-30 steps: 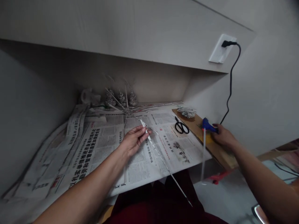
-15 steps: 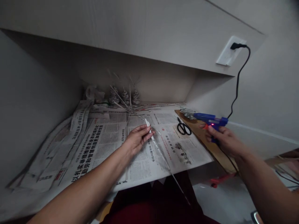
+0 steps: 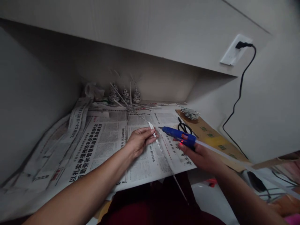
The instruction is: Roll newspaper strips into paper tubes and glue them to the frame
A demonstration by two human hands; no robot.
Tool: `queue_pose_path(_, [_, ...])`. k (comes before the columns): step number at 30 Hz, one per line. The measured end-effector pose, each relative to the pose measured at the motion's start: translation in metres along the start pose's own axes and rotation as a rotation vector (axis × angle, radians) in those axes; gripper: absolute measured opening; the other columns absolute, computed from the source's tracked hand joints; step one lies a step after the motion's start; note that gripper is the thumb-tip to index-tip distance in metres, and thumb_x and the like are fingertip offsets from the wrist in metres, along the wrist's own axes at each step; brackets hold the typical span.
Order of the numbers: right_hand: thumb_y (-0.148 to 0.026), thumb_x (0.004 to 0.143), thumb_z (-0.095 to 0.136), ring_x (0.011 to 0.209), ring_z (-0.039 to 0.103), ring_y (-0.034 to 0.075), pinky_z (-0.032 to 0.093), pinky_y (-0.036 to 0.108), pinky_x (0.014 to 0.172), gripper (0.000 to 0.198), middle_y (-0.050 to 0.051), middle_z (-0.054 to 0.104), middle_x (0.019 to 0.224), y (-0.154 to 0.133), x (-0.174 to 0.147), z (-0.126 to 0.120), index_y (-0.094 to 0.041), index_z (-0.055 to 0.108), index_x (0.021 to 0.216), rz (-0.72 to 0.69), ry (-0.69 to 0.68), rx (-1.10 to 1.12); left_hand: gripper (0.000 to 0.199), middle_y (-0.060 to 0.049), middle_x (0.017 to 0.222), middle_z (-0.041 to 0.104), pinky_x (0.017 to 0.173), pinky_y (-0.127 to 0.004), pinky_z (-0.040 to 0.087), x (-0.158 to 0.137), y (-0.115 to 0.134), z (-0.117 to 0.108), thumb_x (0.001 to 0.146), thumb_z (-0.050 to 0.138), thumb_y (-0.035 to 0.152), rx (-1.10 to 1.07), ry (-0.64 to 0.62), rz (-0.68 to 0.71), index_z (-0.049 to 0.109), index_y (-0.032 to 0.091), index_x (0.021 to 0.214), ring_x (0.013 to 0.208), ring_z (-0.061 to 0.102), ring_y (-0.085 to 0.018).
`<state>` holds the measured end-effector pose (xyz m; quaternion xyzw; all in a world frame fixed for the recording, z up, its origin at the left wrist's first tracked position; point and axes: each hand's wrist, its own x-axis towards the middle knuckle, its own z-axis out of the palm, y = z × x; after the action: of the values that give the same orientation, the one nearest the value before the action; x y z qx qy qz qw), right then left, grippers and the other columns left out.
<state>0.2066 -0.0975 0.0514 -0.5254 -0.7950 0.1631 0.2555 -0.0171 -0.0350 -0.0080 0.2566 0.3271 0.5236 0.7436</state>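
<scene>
My left hand (image 3: pixel 142 140) is closed in a pinch on a thin rolled newspaper stick (image 3: pixel 172 172), whose lower end slants down past the table's front edge. At the fingertips the stick meets a white paper strip (image 3: pixel 151 126). From there a stick runs back to a hub with several spread paper spokes (image 3: pixel 130 108). My right hand (image 3: pixel 195 154) is wrapped round a blue glue gun (image 3: pixel 179 136) with its red light lit. Its nozzle points left, close to the left fingertips but apart from them. A long clear glue stick (image 3: pixel 220 153) sticks out of its back.
Newspaper (image 3: pixel 100 150) covers the table. Black scissors (image 3: pixel 184 126) lie behind the glue gun, beside a cardboard sheet (image 3: pixel 208 134) bearing a grey crumpled piece (image 3: pixel 191 113). Woven paper cones (image 3: pixel 137 95) stand at the back. A black cord (image 3: pixel 241 84) hangs from the wall outlet (image 3: pixel 234 53).
My right hand has brought the glue gun left and down, from over the cardboard to near my left fingertips. My left hand keeps its pinch, nearly in place.
</scene>
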Motion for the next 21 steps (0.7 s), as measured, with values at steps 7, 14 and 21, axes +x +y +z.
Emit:
queue_pose_path(7, [-0.039,0.089,0.053,0.073,0.062,0.020,0.048,0.032,0.062,0.020,0.004,0.067,0.085,-0.009,-0.014,-0.011,-0.026,0.063,0.100,0.034,0.039,-0.072,0.008,-0.011,0.081,0.072,0.069,-0.022,0.058,-0.003,-0.007,0.006,0.076,0.068,0.005,0.044,0.016,-0.010,0.071,0.008,0.083,0.075,0.071,-0.017])
queue_pose_path(14, [-0.041,0.085,0.057,0.073,0.063,0.021,0.045,0.032,0.060,0.025,0.005,0.069,0.084,-0.044,-0.026,-0.036,-0.028,0.065,0.105,0.076,0.095,-0.092,0.007,-0.011,0.080,0.072,0.068,-0.021,0.058,-0.008,-0.008,0.031,0.077,0.067,0.004,0.111,-0.008,-0.026,0.069,0.008,0.082,0.071,0.070,-0.015])
queue_pose_path(21, [-0.039,0.087,0.054,0.071,0.063,0.021,0.041,0.030,0.060,0.020,0.005,0.068,0.080,-0.032,-0.020,-0.013,-0.023,0.060,0.098,0.119,0.066,-0.039,0.010,-0.009,0.077,0.072,0.067,-0.021,0.058,0.008,-0.023,0.032,0.074,0.069,0.003,0.083,-0.032,-0.019,0.069,0.009,0.082,0.070,0.070,-0.015])
